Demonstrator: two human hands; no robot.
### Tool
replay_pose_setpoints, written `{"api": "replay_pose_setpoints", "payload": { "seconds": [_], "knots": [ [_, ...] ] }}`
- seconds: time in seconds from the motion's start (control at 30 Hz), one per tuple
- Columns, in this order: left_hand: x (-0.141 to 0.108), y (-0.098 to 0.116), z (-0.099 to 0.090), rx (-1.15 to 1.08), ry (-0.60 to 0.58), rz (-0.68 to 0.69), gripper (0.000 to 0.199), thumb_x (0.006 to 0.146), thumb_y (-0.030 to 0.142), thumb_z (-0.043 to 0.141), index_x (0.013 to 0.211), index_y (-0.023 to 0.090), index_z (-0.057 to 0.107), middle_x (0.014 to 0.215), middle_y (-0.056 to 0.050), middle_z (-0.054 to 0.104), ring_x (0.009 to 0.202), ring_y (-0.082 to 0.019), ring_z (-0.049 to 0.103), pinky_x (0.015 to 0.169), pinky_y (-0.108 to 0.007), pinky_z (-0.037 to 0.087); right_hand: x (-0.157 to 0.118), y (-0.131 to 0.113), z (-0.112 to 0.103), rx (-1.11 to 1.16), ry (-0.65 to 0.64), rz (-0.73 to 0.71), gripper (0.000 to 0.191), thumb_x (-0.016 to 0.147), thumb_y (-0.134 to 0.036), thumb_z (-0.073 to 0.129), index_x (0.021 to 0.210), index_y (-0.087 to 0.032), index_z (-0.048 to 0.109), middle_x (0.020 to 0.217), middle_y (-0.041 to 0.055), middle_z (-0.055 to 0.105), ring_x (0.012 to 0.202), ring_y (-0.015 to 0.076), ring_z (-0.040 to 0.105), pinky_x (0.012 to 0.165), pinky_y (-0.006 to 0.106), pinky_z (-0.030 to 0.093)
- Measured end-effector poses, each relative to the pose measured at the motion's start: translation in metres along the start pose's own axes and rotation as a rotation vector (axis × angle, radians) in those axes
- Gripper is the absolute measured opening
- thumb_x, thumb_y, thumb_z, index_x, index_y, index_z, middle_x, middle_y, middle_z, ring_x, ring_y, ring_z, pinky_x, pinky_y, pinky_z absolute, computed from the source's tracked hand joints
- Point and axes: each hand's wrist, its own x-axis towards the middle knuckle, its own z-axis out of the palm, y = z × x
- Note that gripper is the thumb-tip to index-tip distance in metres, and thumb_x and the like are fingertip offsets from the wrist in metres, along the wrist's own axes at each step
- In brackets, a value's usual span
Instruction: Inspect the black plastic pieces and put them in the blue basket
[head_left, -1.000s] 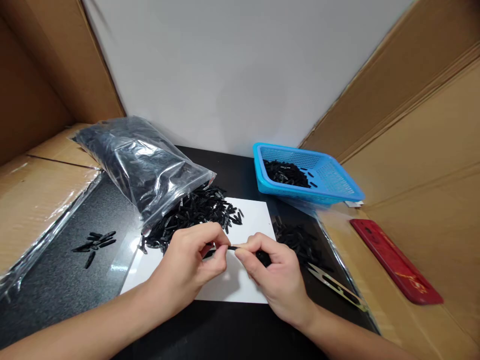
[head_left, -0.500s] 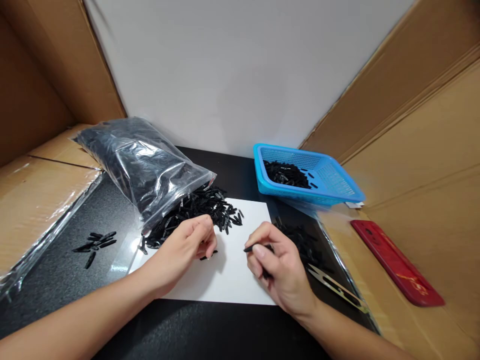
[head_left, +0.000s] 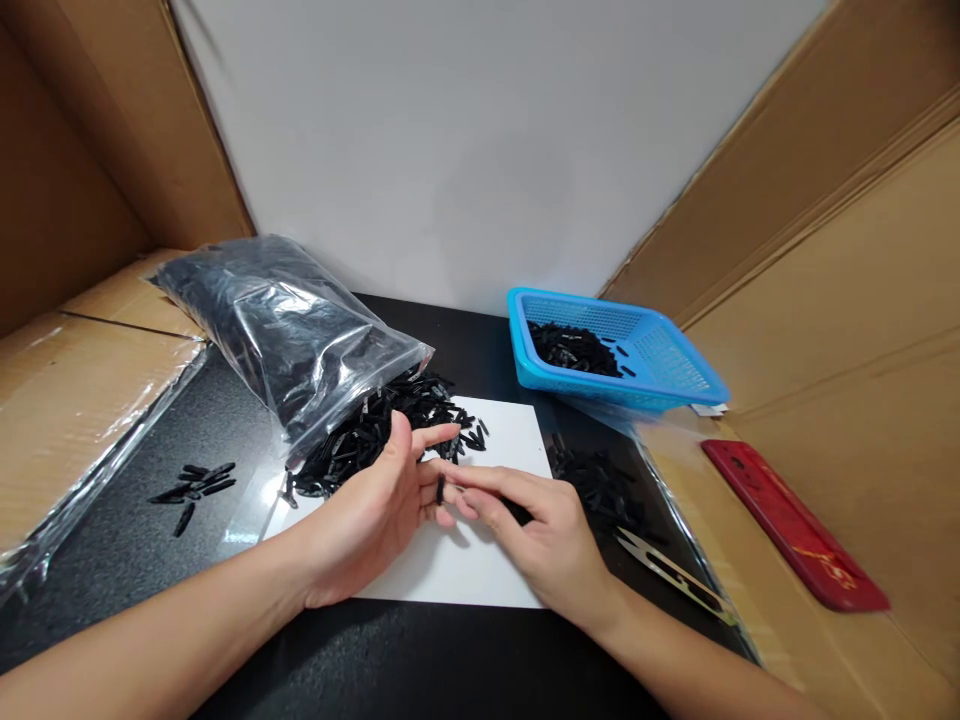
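My left hand [head_left: 397, 490] is turned palm up over the white sheet [head_left: 480, 575], with its thumb and fingers stretched out. A small, slim black piece [head_left: 440, 489] lies across its fingers. From the right, my right hand [head_left: 536, 520] meets it, thumb and forefinger touching the left fingers beside that piece. Another black piece [head_left: 517, 511] shows partly inside my curled right hand. Behind my left hand spreads a heap of similar black pieces [head_left: 405, 410].
A clear plastic bag of dark pieces [head_left: 285, 320] leans over the heap. The blue basket [head_left: 622, 385] holds more pieces. Loose black pieces [head_left: 195, 482] lie at left, others [head_left: 600, 480] at right. Thread snips [head_left: 675, 575] and a red case [head_left: 795, 525] are at right. Cardboard walls flank the table.
My left hand has turned from a closed curl to palm up with fingers extended. My right hand has moved left until its fingertips meet the left fingers.
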Motion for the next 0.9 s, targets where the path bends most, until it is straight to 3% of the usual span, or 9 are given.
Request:
{"api": "replay_pose_setpoints", "payload": {
  "seconds": [0.13, 0.3, 0.5, 0.57, 0.63, 0.7, 0.77, 0.83, 0.9],
  "knots": [
    [-0.001, -0.001, 0.0, -0.023, -0.029, -0.009, 0.088, 0.085, 0.076, 0.033, 0.148, 0.015, 0.028, 0.113, -0.013, 0.064, 0.105, -0.024, 0.056, 0.105, -0.041, 0.03, -0.001, 0.001, 0.003, -0.151, 0.015, -0.135, 0.029, 0.089, -0.009, 0.061, 0.114, -0.018, 0.072, 0.104, 0.0058, 0.078, 0.089, 0.0162, 0.074, 0.083, 0.023, 0.057],
    [-0.002, 0.002, 0.001, -0.126, -0.076, -0.018, 0.08, 0.091, 0.069, 0.032, 0.148, 0.013, 0.028, 0.124, -0.018, 0.061, 0.118, -0.027, 0.055, 0.111, -0.043, 0.026, -0.001, 0.001, 0.002, -0.236, 0.103, -0.117, 0.018, 0.086, -0.012, 0.065, 0.101, -0.017, 0.074, 0.082, 0.0018, 0.078, 0.057, 0.0117, 0.068, 0.059, 0.019, 0.057],
    [-0.004, 0.005, 0.001, -0.213, -0.174, 0.009, 0.08, 0.091, 0.07, 0.026, 0.147, 0.012, 0.029, 0.127, -0.021, 0.062, 0.121, -0.027, 0.057, 0.111, -0.043, 0.027, -0.003, 0.003, 0.003, -0.291, 0.116, -0.267, 0.021, 0.085, -0.013, 0.068, 0.104, -0.019, 0.074, 0.092, 0.0054, 0.08, 0.065, 0.0156, 0.072, 0.068, 0.024, 0.06],
    [-0.003, 0.004, 0.0, -0.194, -0.191, 0.025, 0.082, 0.088, 0.074, 0.029, 0.145, 0.015, 0.031, 0.127, -0.02, 0.062, 0.121, -0.027, 0.057, 0.111, -0.044, 0.028, -0.003, 0.002, 0.002, -0.237, 0.15, -0.18, 0.019, 0.084, -0.014, 0.067, 0.099, -0.021, 0.077, 0.089, 0.0052, 0.08, 0.066, 0.0175, 0.073, 0.068, 0.026, 0.06],
    [-0.001, 0.003, -0.003, -0.093, -0.133, 0.076, 0.075, 0.088, 0.073, 0.033, 0.139, 0.019, 0.041, 0.125, -0.017, 0.065, 0.117, -0.027, 0.059, 0.108, -0.045, 0.032, -0.001, -0.001, 0.001, -0.12, 0.179, -0.021, 0.014, 0.083, -0.017, 0.069, 0.091, -0.022, 0.079, 0.083, 0.0051, 0.079, 0.065, 0.0185, 0.071, 0.064, 0.028, 0.059],
    [0.003, 0.004, -0.009, 0.141, 0.005, 0.183, 0.055, 0.091, 0.064, 0.042, 0.117, 0.019, 0.06, 0.115, -0.013, 0.069, 0.108, -0.025, 0.062, 0.102, -0.042, 0.038, 0.0, -0.003, -0.002, 0.032, 0.186, 0.144, 0.01, 0.08, -0.023, 0.072, 0.085, -0.021, 0.08, 0.072, 0.0034, 0.075, 0.057, 0.0164, 0.064, 0.054, 0.027, 0.054],
    [0.006, 0.005, -0.015, 0.463, 0.132, 0.276, 0.033, 0.092, 0.047, 0.055, 0.085, 0.016, 0.066, 0.098, -0.009, 0.072, 0.098, -0.022, 0.063, 0.096, -0.037, 0.041, 0.001, -0.003, -0.004, 0.174, 0.172, 0.278, 0.011, 0.078, -0.028, 0.075, 0.085, -0.021, 0.081, 0.059, -0.0003, 0.066, 0.046, 0.0114, 0.051, 0.043, 0.024, 0.043],
    [0.007, 0.007, -0.019, 0.565, 0.162, 0.324, 0.013, 0.089, 0.031, 0.062, 0.092, 0.018, 0.063, 0.094, -0.005, 0.072, 0.093, -0.02, 0.064, 0.089, -0.034, 0.044, 0.001, -0.001, -0.005, 0.276, 0.164, 0.359, 0.014, 0.077, -0.031, 0.076, 0.086, -0.021, 0.081, 0.051, -0.0037, 0.055, 0.04, 0.0076, 0.038, 0.037, 0.021, 0.032],
    [0.006, 0.009, -0.02, 0.64, 0.155, 0.366, 0.016, 0.086, 0.022, 0.064, 0.101, 0.02, 0.063, 0.099, -0.004, 0.071, 0.096, -0.02, 0.063, 0.086, -0.032, 0.045, 0.0, 0.001, -0.005, 0.322, 0.158, 0.386, 0.016, 0.076, -0.032, 0.077, 0.087, -0.022, 0.081, 0.049, -0.0049, 0.05, 0.038, 0.0059, 0.031, 0.034, 0.021, 0.024]
  ]
}}
